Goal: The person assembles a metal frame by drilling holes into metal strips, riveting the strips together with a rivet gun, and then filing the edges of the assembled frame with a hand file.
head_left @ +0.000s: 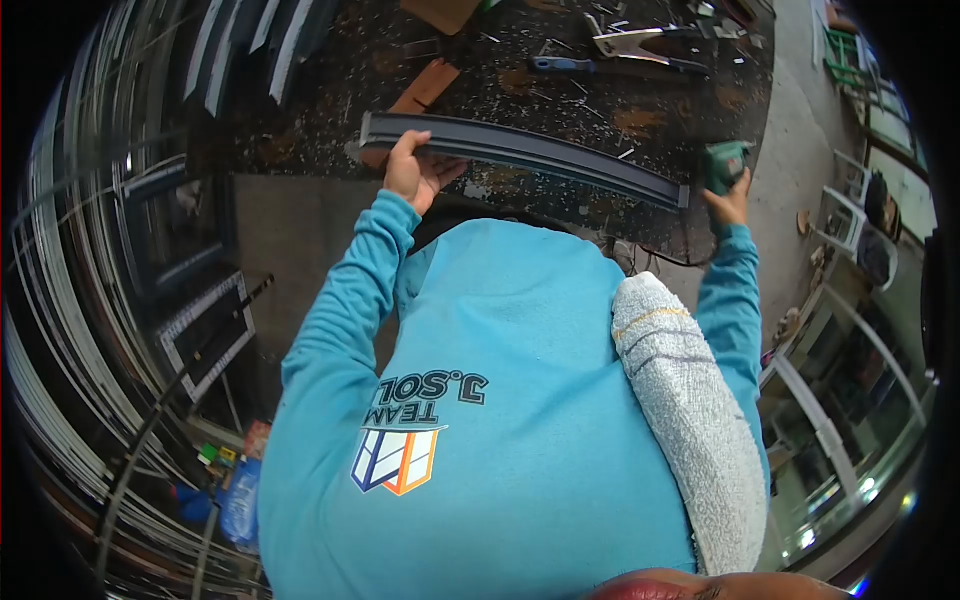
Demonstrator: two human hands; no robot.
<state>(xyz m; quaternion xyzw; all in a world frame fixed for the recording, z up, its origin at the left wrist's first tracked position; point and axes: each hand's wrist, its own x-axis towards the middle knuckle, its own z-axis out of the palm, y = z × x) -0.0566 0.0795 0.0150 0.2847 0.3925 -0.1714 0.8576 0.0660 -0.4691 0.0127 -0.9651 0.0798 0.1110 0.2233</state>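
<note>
A dark grey metal profile, long and channel-shaped, lies across the near side of the worktable. My left hand holds it close to its left end, thumb on top and fingers underneath. At the table's right edge, past the profile's other end, my right hand is wrapped round a green power tool. The tool's front end is too small and blurred to make out.
Metal chips litter the dark worktable. Farther back lie a blue-handled tool and locking clamp pliers. Behind the profile is a brown offcut. Long profiles line the left side; a white chair stands right.
</note>
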